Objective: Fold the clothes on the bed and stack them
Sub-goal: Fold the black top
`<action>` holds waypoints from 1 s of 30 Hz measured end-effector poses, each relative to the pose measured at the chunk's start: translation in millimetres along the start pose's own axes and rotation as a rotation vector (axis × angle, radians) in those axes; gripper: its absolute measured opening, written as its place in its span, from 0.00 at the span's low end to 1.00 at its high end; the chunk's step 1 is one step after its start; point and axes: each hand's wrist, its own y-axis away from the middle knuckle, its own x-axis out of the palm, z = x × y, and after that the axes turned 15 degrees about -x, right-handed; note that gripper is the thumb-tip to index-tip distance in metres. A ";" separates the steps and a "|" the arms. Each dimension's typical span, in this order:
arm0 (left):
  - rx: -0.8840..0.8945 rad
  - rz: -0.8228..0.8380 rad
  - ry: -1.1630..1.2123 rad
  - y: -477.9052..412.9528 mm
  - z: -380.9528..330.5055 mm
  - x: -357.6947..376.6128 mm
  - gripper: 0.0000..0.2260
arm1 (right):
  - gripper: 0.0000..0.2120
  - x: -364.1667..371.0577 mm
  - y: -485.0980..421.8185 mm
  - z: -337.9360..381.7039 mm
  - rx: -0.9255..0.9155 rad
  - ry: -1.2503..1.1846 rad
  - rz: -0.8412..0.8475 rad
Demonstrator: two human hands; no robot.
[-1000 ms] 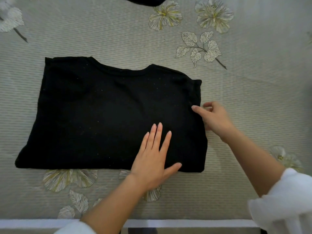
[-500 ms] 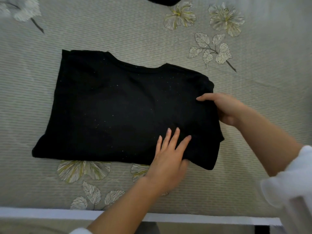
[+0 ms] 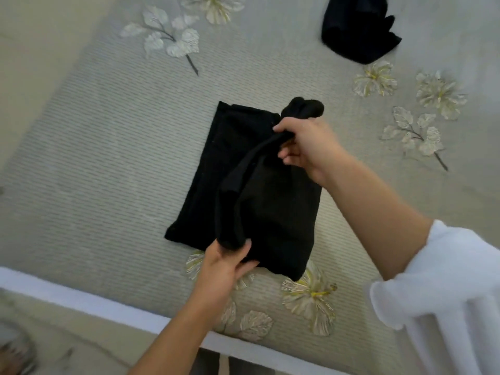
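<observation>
A black T-shirt [image 3: 216,169] lies in the middle of the bed, its right side lifted and carried over toward the left. My left hand [image 3: 224,266] pinches the lifted edge at the near end. At the far end my right hand [image 3: 305,142] grips that same edge, with a bunch of cloth sticking up behind its fingers. The raised fold sags between the two hands above the flat left half of the shirt.
A second black garment [image 3: 357,31] lies bunched at the far right of the bed. The bed cover [image 3: 108,158] is grey-green with printed flowers. A white bed edge [image 3: 81,301] runs along the near side, with floor below it.
Both hands went from resting on and beside the flat shirt to gripping its right edge and lifting it over leftward. The camera swung, so the shirt now looks narrower and tilted.
</observation>
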 end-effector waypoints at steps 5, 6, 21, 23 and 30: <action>-0.064 -0.059 0.117 3.7 -5.8 -35.9 0.18 | 0.26 60.5 -6.3 -14.1 -0.082 0.113 0.178; -0.080 -0.054 0.093 3.7 -5.6 -41.4 0.19 | 0.29 62.5 -4.5 -19.0 -0.094 0.213 0.180; 0.111 -0.527 -0.281 11.0 -5.8 -53.6 0.21 | 0.40 -0.4 95.8 -117.5 -0.406 1.005 0.136; 0.259 -0.485 -0.553 21.3 -3.4 -42.5 0.25 | 0.38 0.9 96.0 -120.9 -0.402 0.861 -0.017; 0.830 -0.603 -1.289 -19.3 -17.6 -12.1 0.19 | 0.38 14.1 107.7 -145.1 -0.404 1.011 0.072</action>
